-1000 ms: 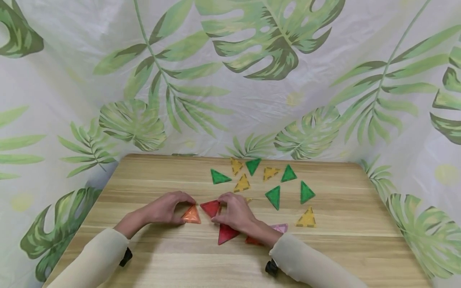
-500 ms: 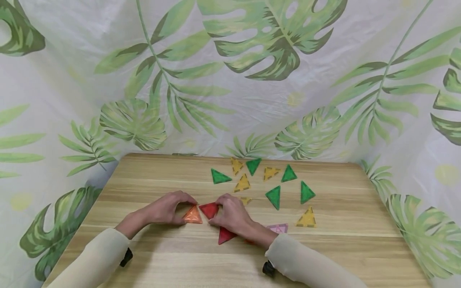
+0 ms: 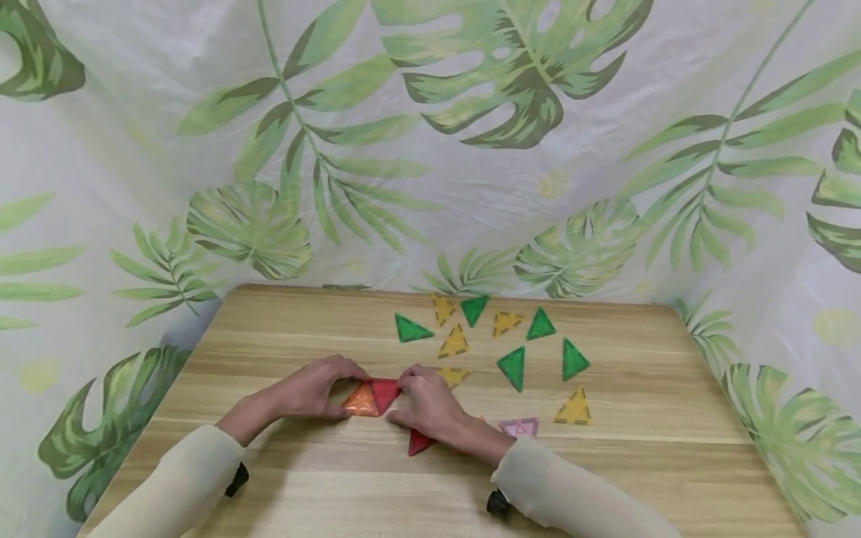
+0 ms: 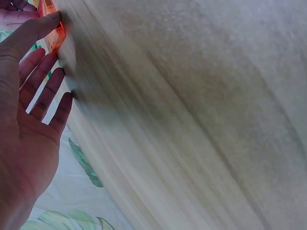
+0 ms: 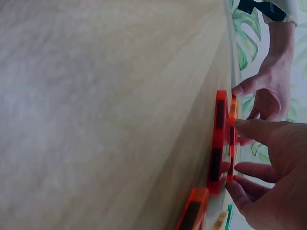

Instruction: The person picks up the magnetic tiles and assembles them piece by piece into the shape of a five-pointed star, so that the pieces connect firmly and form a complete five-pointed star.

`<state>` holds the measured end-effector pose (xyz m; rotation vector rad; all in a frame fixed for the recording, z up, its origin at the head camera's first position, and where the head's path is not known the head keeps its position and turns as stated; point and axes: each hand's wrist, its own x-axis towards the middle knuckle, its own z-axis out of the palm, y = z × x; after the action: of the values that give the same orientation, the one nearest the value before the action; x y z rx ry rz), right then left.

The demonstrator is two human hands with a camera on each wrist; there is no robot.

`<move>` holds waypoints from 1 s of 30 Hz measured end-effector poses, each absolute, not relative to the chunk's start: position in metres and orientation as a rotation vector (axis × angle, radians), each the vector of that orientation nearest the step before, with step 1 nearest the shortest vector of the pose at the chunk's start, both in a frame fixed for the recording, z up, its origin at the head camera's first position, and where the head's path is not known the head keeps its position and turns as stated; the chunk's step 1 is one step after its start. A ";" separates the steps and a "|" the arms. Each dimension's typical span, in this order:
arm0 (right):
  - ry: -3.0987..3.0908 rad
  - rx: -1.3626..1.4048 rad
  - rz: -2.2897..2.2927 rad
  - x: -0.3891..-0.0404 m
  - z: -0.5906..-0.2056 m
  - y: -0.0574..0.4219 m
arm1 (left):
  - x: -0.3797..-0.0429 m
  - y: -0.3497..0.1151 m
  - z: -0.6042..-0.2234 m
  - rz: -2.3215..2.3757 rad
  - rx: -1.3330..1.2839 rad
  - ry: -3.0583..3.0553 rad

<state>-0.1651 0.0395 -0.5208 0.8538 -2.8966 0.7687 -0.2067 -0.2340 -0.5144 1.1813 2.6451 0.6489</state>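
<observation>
My left hand (image 3: 312, 390) holds an orange triangular magnetic tile (image 3: 362, 402) by its sides, thumb near and fingers far. Against it, edge to edge, lies a red triangular tile (image 3: 386, 394), which my right hand (image 3: 433, 407) grips between thumb and fingers. In the left wrist view the orange tile (image 4: 58, 37) shows under the thumb, the other fingers loosely spread. A larger red tile (image 3: 420, 442) lies flat, partly hidden by my right hand. The right wrist view has that red tile (image 5: 219, 143) in front, with an orange-red tile (image 5: 193, 211) nearer.
Green triangular tiles (image 3: 511, 368) and yellow ones (image 3: 453, 341) lie scattered toward the back and right of the wooden table (image 3: 303, 486). A yellow tile (image 3: 452, 376) sits just beyond my right hand. A pink tile (image 3: 519, 427) lies beside my right forearm. Leaf-print cloth (image 3: 403, 187) hangs behind.
My right hand has moved the red tile left until its edge meets the orange one, closing the gap. The left hand stays almost in place.
</observation>
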 end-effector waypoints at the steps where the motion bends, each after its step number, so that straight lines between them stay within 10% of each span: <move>1: -2.901 0.862 0.800 -0.166 -0.520 0.042 | -0.207 -0.234 -0.514 0.638 1.192 2.647; 30: -2.940 1.528 0.780 -0.162 -0.514 0.110 | -0.210 -0.211 -0.510 0.611 1.227 2.561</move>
<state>-0.1621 0.1103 -0.5143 1.5284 -2.9399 0.7803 -0.2097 -0.2110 -0.5102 1.2270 2.5610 0.6108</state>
